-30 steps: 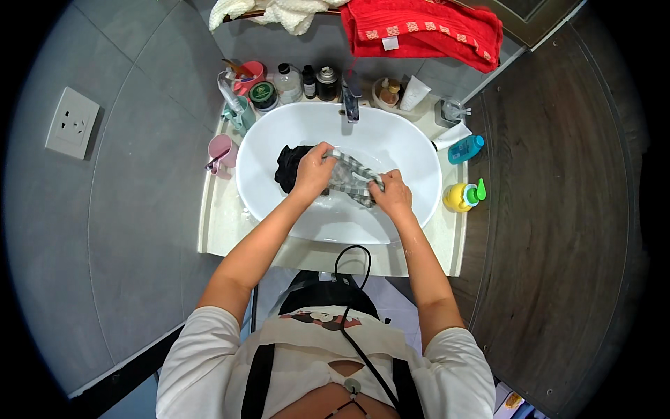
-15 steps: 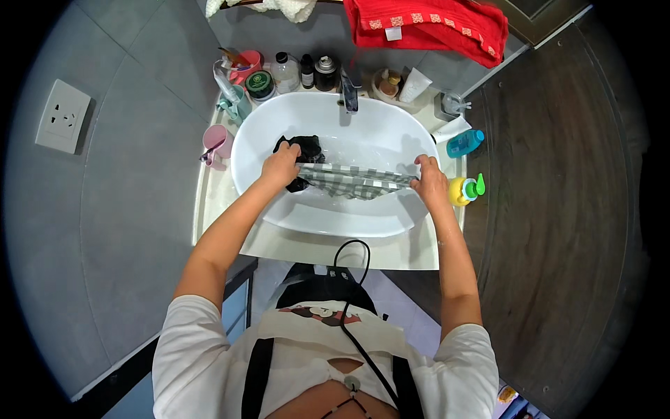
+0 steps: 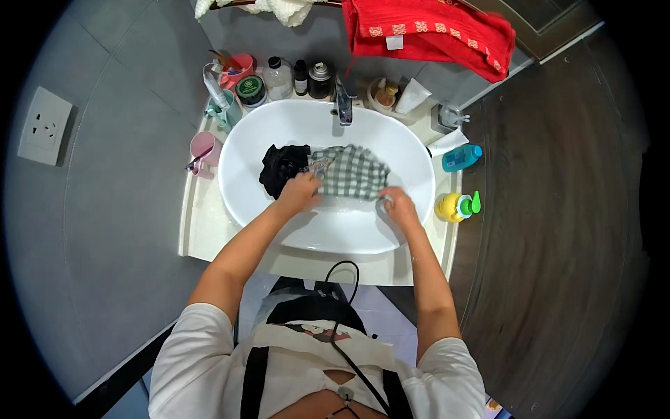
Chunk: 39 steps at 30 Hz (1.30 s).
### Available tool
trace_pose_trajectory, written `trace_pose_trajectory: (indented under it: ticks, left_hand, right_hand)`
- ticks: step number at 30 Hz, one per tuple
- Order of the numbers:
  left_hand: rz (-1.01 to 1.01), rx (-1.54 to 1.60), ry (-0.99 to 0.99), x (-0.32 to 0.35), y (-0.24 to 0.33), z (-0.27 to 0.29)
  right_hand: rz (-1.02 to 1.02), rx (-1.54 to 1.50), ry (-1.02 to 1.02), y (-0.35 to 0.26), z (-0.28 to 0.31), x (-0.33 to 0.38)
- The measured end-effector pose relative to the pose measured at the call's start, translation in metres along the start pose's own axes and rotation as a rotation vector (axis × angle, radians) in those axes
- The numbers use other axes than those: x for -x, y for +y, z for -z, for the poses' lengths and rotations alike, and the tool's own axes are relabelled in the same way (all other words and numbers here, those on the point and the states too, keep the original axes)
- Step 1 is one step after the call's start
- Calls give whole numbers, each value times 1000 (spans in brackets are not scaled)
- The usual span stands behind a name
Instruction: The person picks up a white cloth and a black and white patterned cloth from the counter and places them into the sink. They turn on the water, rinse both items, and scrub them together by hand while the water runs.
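Observation:
A green-and-white checked cloth lies spread out low in the white washbasin. My left hand is closed at the cloth's near left side, its fingertips slightly blurred. At the near right corner my right hand pinches the edge between thumb and fingers. Bunched black cloth sits against the checked one on the left, just beyond my left hand. Some water shows around the cloths. The exact grip under my left fingers is partly hidden.
A dark faucet stands at the basin's far rim. Jars and bottles line the back left, beside a pink cup. At the right are a blue bottle and a yellow pump bottle. A red towel hangs above.
The checked cloth, earlier stretched taut and folded between my hands, now lies spread lower in the basin. My hands have come closer together and nearer to me.

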<state>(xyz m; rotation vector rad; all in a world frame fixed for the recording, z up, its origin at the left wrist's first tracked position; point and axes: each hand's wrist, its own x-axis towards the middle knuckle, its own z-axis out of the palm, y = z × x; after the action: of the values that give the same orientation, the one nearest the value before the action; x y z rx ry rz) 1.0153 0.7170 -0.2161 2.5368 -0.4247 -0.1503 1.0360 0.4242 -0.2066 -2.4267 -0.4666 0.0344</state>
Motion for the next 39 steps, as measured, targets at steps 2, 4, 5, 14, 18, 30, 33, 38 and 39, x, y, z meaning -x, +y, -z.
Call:
trace_pose_trajectory:
  ticks: [2,4,5,14,18,30,33,38,39]
  left_hand:
    - [0,-96,-105,4,-5,-18]
    - [6,-162,-137,6,-7,-35]
    - [-3,-182,-103,6,-10,-43]
    - [122,-276,-293,-8,-7,-70]
    - [78,-87,-506,-12,-17,-20]
    - [569,1227,151,-59,-20,-13]
    - [800,1302,199,-46,-10,-32]
    - [1150,1657,222,-6,-28,-90]
    - [1206,1749,223,-2,-27,-95]
  right_hand:
    - [-88,65,-144,13,-15,6]
    - [-74,118,-178,4,-20,-1]
    - [-67,145,-194,-1,-25,-4]
    - [62,371,-408,-11,-74,-9]
    - [61,345,-607,0,-52,-19]
    - [-359,13,-193,30,-26,-52]
    - [-320,179,-144,21,-37,-54]
    - [-446,401,-154,3,-74,-74]
    - [-384,402,-96,0,-78,-76]
